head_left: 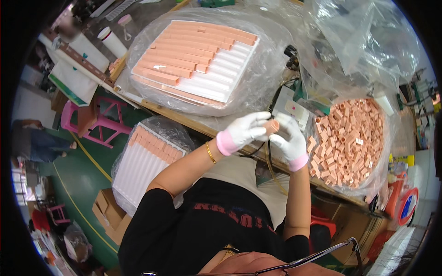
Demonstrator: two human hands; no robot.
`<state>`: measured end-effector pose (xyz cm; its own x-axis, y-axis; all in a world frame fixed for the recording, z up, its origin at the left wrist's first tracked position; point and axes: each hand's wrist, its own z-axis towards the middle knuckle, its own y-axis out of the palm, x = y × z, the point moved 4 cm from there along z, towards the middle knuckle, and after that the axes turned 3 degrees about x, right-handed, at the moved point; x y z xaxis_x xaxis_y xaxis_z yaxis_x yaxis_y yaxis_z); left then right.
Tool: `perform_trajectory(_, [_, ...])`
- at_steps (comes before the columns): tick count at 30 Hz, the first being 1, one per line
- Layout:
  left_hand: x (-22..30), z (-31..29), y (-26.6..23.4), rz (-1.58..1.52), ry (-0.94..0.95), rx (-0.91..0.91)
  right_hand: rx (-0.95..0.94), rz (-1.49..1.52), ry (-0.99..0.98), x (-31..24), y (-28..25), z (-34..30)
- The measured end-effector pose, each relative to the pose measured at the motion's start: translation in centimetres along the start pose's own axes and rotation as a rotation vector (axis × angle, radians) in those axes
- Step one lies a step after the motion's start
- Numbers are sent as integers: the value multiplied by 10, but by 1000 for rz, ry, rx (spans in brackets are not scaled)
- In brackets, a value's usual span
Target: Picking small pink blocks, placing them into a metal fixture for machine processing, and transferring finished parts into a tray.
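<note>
In front of my body, over the table's near edge, I hold a small peach-pink hollow tube between both hands. My left hand, in a white glove with a pink cuff, pinches it from the left. The matching gloved right hand curls its fingers and thumb around the other side. To the right lies a heap of similar peach-pink tubes on clear plastic. Beyond my left hand, a white ridged tray carries rows of these tubes, with bare grooves at its right side.
Below the table at left, another white tray holds some tubes. A pink stool and a cardboard box stand on the green floor. Clear plastic sheeting rises at the back right. Black cables run near my hands.
</note>
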<state>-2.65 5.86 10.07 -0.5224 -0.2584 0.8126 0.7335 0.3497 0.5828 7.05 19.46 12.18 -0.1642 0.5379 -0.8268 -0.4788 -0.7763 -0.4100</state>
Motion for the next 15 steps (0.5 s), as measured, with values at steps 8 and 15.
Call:
perform_trajectory(8, [91,-33,-80,1193,441,640,460,-584,109,54,-59,-6])
perform_trajectory(15, [315,-273,-290,1476,893,2323,341,-600,156,69,-39,1])
